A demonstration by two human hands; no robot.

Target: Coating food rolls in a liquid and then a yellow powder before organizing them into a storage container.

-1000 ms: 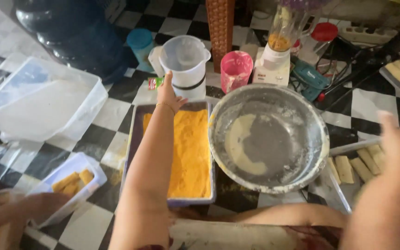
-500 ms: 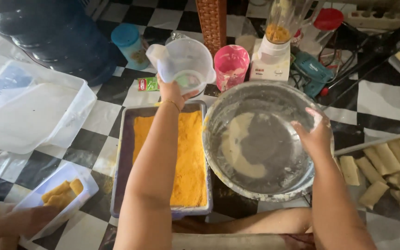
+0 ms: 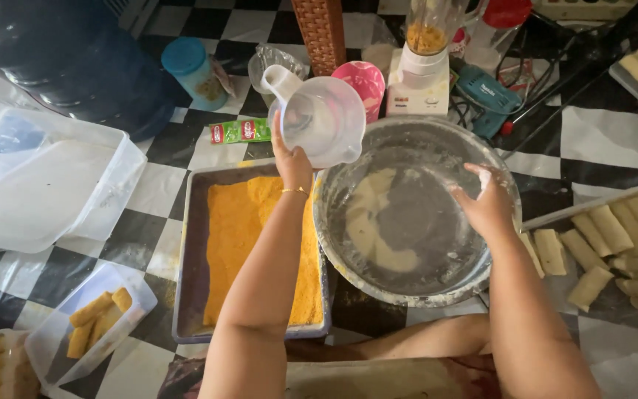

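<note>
My left hand (image 3: 289, 159) grips the handle of a clear plastic measuring jug (image 3: 326, 118), tilted on its side over the rim of a large metal bowl (image 3: 437, 295). Pale batter is smeared across the bowl's bottom. My right hand (image 3: 485, 199), dusted with flour, hovers inside the bowl near its right wall, fingers apart and holding nothing. Left of the bowl, under my left forearm, lies a metal tray of orange breadcrumbs (image 3: 238, 222).
A tray of pale rolled pastries (image 3: 614, 247) sits at the right. A clear lidded container (image 3: 46, 185) and a small box with breaded pieces (image 3: 94, 318) lie at the left. A blender (image 3: 426, 52), pink cup (image 3: 367, 81) and blue-lidded jar (image 3: 190, 70) stand behind.
My left hand lifted the jug from the floor and tipped it over the bowl. My right hand moved in from the right edge to hover inside the bowl.
</note>
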